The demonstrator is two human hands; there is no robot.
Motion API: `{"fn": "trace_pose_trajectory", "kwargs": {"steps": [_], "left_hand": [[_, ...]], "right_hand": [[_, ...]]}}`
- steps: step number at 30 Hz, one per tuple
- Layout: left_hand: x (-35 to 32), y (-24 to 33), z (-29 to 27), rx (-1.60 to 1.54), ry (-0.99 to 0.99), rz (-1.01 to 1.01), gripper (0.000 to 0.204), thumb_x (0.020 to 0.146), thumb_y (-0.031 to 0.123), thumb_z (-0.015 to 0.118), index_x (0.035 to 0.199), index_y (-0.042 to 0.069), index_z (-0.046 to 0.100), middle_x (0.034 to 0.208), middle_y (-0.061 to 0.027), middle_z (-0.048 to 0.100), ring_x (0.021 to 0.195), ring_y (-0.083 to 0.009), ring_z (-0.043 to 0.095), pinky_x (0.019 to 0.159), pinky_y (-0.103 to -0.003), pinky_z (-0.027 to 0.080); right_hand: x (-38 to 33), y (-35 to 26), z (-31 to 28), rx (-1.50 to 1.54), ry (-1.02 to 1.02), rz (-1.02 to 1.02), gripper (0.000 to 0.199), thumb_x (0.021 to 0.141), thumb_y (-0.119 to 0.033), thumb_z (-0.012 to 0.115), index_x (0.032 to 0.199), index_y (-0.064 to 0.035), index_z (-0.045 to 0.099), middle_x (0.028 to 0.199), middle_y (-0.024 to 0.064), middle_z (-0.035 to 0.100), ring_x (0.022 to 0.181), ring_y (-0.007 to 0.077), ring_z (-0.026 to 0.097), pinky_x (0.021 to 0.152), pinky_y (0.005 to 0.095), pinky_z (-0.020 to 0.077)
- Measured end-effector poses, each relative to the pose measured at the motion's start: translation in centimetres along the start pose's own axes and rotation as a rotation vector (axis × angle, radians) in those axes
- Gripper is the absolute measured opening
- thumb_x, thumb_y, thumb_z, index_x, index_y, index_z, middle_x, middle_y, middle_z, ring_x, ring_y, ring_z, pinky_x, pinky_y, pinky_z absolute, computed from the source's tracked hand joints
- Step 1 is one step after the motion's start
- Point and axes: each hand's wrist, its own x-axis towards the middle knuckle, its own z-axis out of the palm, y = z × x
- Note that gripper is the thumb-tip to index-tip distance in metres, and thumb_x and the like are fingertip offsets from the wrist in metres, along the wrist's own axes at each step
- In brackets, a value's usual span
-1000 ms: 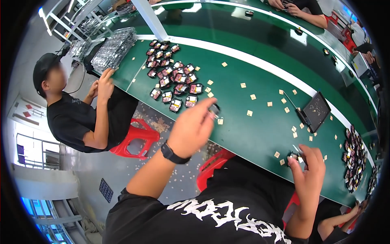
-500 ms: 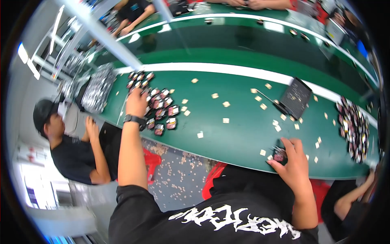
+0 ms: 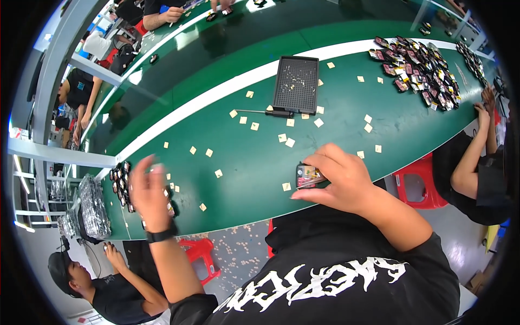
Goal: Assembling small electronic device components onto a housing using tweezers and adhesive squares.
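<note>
Near the front edge of the green bench, my right hand [image 3: 344, 181] closes its thumb and fingers around a small black-cased electronic device [image 3: 306, 172] with pinkish and yellow parts inside. A slim silvery tool [image 3: 312, 183], which looks like tweezers, sticks out of the same hand over the device. My left hand [image 3: 150, 189], with a dark wristband, is raised at the left, blurred, its fingers stretched out and nothing visible in them. Behind and below it lies a cluster of similar devices [image 3: 120, 183], partly hidden by the hand. Small cream squares [image 3: 218, 173] are scattered over the bench.
A black gridded tray [image 3: 296, 84] holding tiny parts lies at the back, with a screwdriver [image 3: 279, 114] by its front edge. A large pile of devices [image 3: 417, 70] is at the right. Silvery packs [image 3: 93, 208] stand at the far left. People sit at both sides.
The view has turned to the right. My left hand has come away from the device cluster and is now lifted and blurred. My right hand still holds its device near the bench's front edge.
</note>
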Motion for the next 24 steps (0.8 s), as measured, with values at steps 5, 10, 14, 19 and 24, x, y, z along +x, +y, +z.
{"fn": "trace_pose_trajectory", "kwargs": {"steps": [5, 10, 14, 19, 24], "left_hand": [[-6.4, 9.1, 10.8, -1.188, -1.057, -0.433, 0.05, 0.106, 0.027, 0.05, 0.145, -0.004, 0.043, 0.131, -0.0202, 0.062, 0.11, -0.0294, 0.069, 0.091, -0.04, 0.058], [-4.3, 9.5, 14.0, -1.077, -1.186, -0.346, 0.044, 0.104, 0.011, 0.054, 0.144, -0.002, 0.045, 0.112, -0.0132, 0.066, 0.096, -0.0198, 0.07, 0.083, -0.033, 0.058], [-3.6, 9.5, 15.4, -0.722, -1.104, -0.105, 0.045, 0.101, 0.004, 0.057, 0.145, 0.0, 0.048, 0.093, -0.0046, 0.065, 0.077, -0.01, 0.063, 0.069, -0.025, 0.054], [-3.2, 7.6, 16.5, -0.466, -0.941, 0.271, 0.047, 0.099, 0.002, 0.056, 0.146, -0.001, 0.049, 0.091, -0.003, 0.063, 0.073, -0.0083, 0.059, 0.068, -0.025, 0.05], [-3.1, 7.8, 16.2, -0.482, -0.84, 0.407, 0.051, 0.095, -0.001, 0.055, 0.146, -0.002, 0.048, 0.091, -0.0112, 0.063, 0.079, -0.0227, 0.063, 0.074, -0.033, 0.051]], "right_hand": [[2.8, -1.8, 0.3, 0.054, 0.202, -0.043, 0.061, 0.065, -0.042, 0.093, 0.107, -0.0058, 0.068, 0.1, 0.0064, 0.06, 0.072, 0.0235, 0.065, 0.06, 0.0348, 0.0549], [2.4, -2.3, -2.1, 0.202, 0.127, 0.24, 0.043, 0.081, -0.027, 0.084, 0.111, -0.0031, 0.066, 0.104, 0.0086, 0.061, 0.076, 0.0268, 0.066, 0.066, 0.033, 0.0546], [1.6, -1.3, -3.1, 0.302, 0.046, 0.441, 0.019, 0.096, -0.007, 0.066, 0.114, -0.0002, 0.064, 0.101, 0.014, 0.065, 0.08, 0.0308, 0.066, 0.072, 0.0348, 0.053], [1.9, -1.6, -1.2, 0.224, -0.093, 0.504, 0.014, 0.095, -0.006, 0.065, 0.107, -0.0039, 0.059, 0.077, 0.0166, 0.066, 0.071, 0.0368, 0.067, 0.06, 0.0434, 0.0505], [2.5, -2.0, 0.1, 0.132, -0.155, 0.533, 0.012, 0.094, -0.006, 0.066, 0.1, -0.0037, 0.056, 0.068, 0.014, 0.063, 0.061, 0.036, 0.065, 0.055, 0.044, 0.0486]]}}
